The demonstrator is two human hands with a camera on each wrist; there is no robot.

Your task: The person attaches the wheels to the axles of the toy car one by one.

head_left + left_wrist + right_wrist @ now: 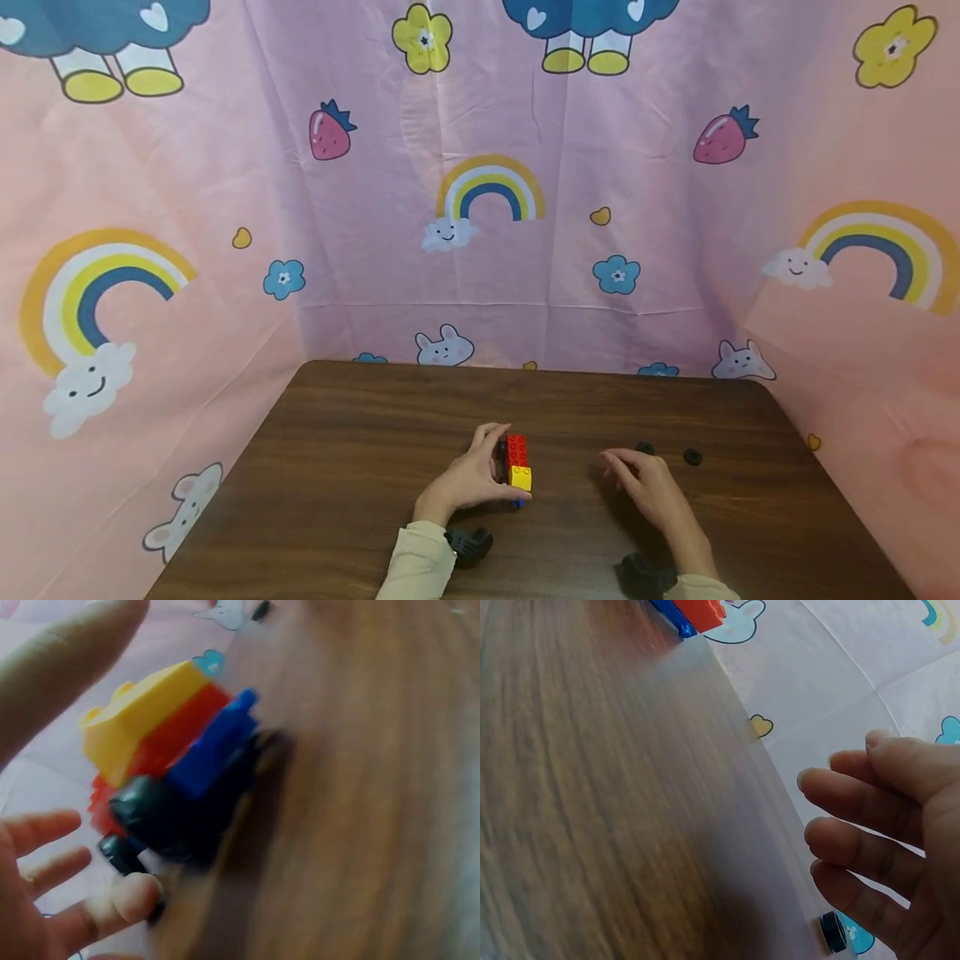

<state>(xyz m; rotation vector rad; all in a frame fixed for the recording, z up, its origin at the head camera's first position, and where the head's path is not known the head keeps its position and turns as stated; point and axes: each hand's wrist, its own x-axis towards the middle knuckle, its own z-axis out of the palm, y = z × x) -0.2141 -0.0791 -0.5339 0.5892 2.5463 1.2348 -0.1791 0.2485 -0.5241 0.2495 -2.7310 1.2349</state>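
Note:
A small toy car of building bricks stands on the table, with a red brick (517,450), a yellow sloped brick (521,477) and a blue piece (214,746) low at one end. Black wheels (142,806) show on the side facing my left hand (468,479). That hand spreads around the car, thumb by the yellow end and fingers towards the red end; no firm grip shows. My right hand (648,483) hovers to the right with loosely bent fingers and nothing in them. Near it lie two loose black wheels, one (645,448) just beyond the hand and another (692,457) farther right.
The brown wooden table (360,433) reaches back to a pink patterned cloth (495,275) that hangs behind it and along both sides. Dark bands (470,546) with camera mounts sit on both wrists.

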